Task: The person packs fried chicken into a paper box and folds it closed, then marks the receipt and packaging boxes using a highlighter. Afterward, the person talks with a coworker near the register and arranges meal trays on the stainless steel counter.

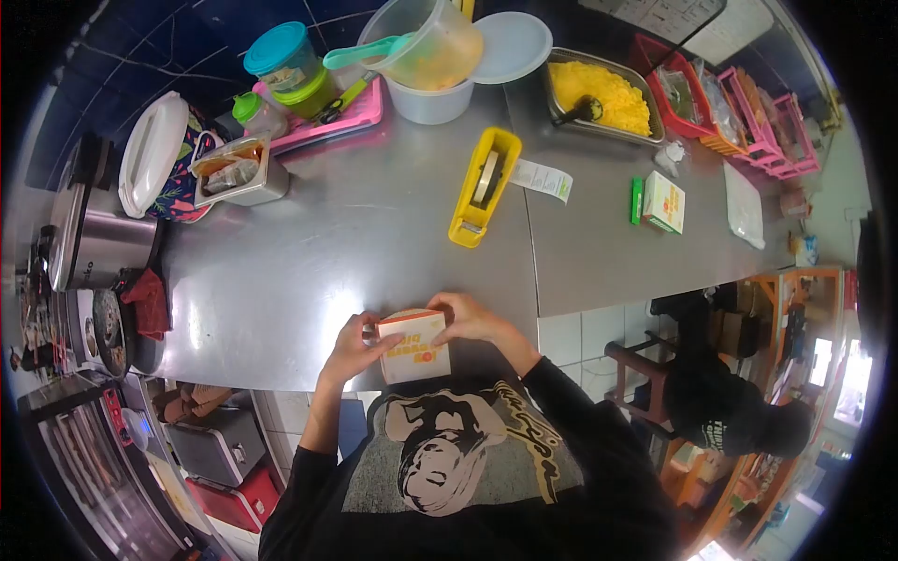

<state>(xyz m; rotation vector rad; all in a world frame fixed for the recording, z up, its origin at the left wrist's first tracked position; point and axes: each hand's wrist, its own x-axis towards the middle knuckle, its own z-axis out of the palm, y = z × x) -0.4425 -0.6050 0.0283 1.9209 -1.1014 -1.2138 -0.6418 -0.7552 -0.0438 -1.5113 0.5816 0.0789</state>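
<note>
At the front edge of the steel table, a small white box (416,351) with an orange rim and orange and yellow print is held between both hands. My left hand (357,348) grips its left side, with the thumb on the printed face. On the right side, my right hand (465,319) holds the upper corner with its fingers along the top edge. Beyond the box lie a yellow tape dispenser (485,187) and a printed paper slip (544,179).
A similar box (664,203) lies right of centre beside a green strip. A metal tray of yellow food (603,98), a clear bucket (426,56) and a pink tray (327,126) line the back. A steel cooker (108,234) stands left. A person in black sits at right.
</note>
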